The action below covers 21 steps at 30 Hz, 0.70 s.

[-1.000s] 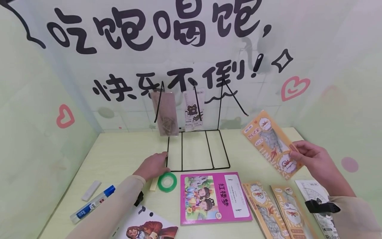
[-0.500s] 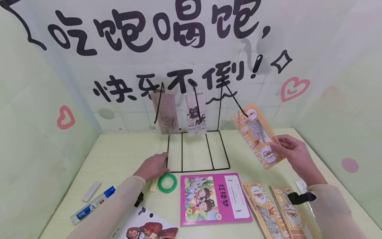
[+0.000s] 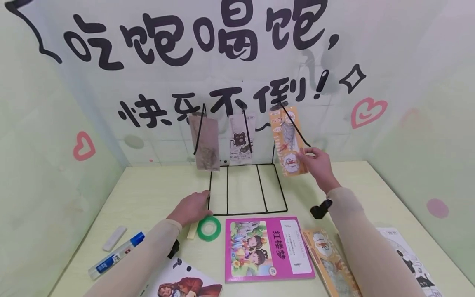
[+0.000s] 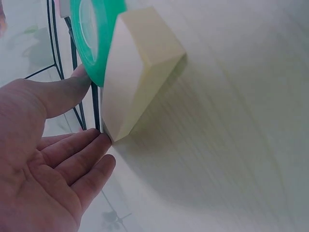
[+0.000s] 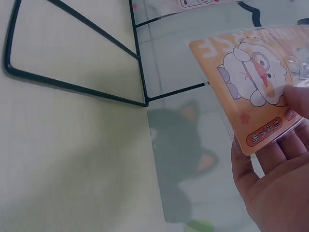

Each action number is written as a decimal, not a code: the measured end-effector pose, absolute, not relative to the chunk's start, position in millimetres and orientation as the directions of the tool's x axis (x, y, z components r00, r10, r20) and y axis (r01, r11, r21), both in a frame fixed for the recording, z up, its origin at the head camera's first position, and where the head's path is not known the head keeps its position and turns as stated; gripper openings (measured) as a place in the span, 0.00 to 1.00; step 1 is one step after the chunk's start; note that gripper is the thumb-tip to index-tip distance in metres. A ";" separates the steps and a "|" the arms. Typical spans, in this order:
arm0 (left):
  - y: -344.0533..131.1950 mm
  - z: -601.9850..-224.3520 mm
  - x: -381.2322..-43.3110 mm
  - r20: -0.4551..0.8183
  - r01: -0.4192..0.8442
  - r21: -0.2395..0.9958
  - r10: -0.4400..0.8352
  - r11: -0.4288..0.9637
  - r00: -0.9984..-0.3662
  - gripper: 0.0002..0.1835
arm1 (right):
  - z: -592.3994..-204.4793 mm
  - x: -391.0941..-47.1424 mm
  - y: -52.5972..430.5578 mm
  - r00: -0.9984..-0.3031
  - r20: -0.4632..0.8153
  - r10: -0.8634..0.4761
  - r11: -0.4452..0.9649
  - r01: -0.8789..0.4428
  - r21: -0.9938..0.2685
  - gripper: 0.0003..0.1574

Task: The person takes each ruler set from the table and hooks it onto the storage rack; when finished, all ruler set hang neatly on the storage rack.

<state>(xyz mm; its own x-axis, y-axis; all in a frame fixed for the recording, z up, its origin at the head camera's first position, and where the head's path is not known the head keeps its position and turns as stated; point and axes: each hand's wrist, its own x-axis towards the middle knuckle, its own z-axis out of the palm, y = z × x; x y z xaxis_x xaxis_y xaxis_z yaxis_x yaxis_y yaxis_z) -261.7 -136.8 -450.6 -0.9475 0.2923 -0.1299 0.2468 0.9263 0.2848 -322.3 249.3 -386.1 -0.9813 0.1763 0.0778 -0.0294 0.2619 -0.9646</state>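
With thumb and fingers, my right hand (image 3: 315, 167) pinches the lower right edge of an orange duck ruler-set packet (image 5: 256, 77). The packet's top lies near the inner end of the right hook (image 3: 298, 130), whose rod crosses in front of it; whether the rod passes through the hole is too small to tell. At the front left corner of the black wire display rack (image 3: 237, 213), my left hand (image 3: 189, 208) touches the base with fairly straight fingers. A grey-pink packet (image 3: 205, 144) and a cat ruler-set packet (image 3: 242, 138) hang on the left and middle hooks.
Beside my left hand are a green tape roll (image 3: 209, 228) and a pale block (image 4: 130, 63). A pink book (image 3: 269, 249) lies in front. Orange packets (image 3: 326, 255) and a white packet (image 3: 408, 255) lie right; a glue tube (image 3: 115, 255), white eraser (image 3: 114, 238) and illustrated book (image 3: 185, 280) left.
My right hand has carried the orange packet left and up to the right hook, and the packet now stands more upright. My left hand stays at the rack's corner.
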 end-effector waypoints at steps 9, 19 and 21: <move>-132.1 -449.8 -260.2 -0.151 0.225 0.299 0.279 0.927 -0.948 0.38 | -396.4 -357.6 233.3 -0.980 0.023 0.195 0.323 0.042 -0.946 0.24; -133.0 -446.1 -259.0 -0.138 0.237 0.290 0.286 0.927 -0.948 0.38 | -409.8 -355.8 243.4 -0.990 -0.006 0.138 0.379 0.059 -0.923 0.26; -134.2 -446.5 -259.8 -0.135 0.241 0.288 0.288 0.927 -0.948 0.38 | -412.2 -354.8 245.4 -0.990 0.008 0.138 0.358 0.042 -0.933 0.24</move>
